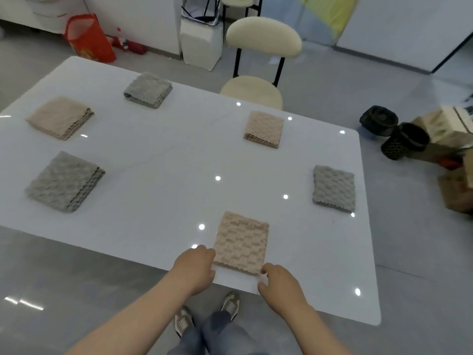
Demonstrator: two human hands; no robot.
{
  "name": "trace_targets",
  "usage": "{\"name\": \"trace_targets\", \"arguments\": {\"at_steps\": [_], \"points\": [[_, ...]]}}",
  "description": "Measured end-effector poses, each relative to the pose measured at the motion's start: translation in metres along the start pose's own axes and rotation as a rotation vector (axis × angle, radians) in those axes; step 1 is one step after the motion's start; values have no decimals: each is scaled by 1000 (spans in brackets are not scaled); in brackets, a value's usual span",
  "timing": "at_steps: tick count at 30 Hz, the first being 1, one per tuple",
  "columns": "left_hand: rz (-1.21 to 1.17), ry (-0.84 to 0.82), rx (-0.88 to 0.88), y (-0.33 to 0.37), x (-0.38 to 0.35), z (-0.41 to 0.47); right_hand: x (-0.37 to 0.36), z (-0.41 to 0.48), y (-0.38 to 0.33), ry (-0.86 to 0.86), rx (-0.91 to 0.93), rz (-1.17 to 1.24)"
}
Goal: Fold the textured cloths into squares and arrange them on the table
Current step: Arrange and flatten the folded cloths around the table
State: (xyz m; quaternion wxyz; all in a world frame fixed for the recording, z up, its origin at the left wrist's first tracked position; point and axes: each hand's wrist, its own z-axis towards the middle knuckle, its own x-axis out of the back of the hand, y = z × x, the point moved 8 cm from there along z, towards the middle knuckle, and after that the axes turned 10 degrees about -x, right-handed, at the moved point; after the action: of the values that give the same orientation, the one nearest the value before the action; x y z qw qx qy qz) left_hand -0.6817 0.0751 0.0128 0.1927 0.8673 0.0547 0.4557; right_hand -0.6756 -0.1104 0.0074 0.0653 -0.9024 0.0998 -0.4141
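Hands (pixel 195 269) (pixel 280 284) beside 1 of 6 cloths (pixel 240 243) (pixel 334 188) (pixel 265 128) (pixel 148 89) (pixel 60 116) (pixel 64 180).

Chair (pixel 264 38): standing on black legs, showing its cream back and seat.
Red bag (pixel 89 38): sitting open on the grey floor (pixel 332 80).
White bin (pixel 201 44): standing just left of the chair.
Black baskets (pixel 405 142): lying tipped beside cardboard boxes (pixel 453 124).

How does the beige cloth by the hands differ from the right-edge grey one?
The beige cloth lies at the near edge, the grey cloth farther right. The left hand and right hand are at the beige cloth's corners; the grey cloth is untouched. Both: folded textured squares.
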Motion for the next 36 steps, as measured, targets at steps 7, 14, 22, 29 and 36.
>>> {"name": "trace_targets", "arguments": {"at_steps": [7, 14, 22, 29, 36], "points": [[-20, 10, 24, 6, 0, 22, 12, 19, 7, 43, -5, 133], [-82, 30, 44, 0, -1, 41, 15, 41, 1, 19, 9, 190], [-14, -25, -19, -15, -5, 63, -4, 56, -8, -63, -30, 124], [73, -57, -39, -22, 2, 84, -2, 69, -8, -37, -79, 137], [144, -77, -10, -26, 2, 88, -1, 85, -14, -63, -100, 158]]}}
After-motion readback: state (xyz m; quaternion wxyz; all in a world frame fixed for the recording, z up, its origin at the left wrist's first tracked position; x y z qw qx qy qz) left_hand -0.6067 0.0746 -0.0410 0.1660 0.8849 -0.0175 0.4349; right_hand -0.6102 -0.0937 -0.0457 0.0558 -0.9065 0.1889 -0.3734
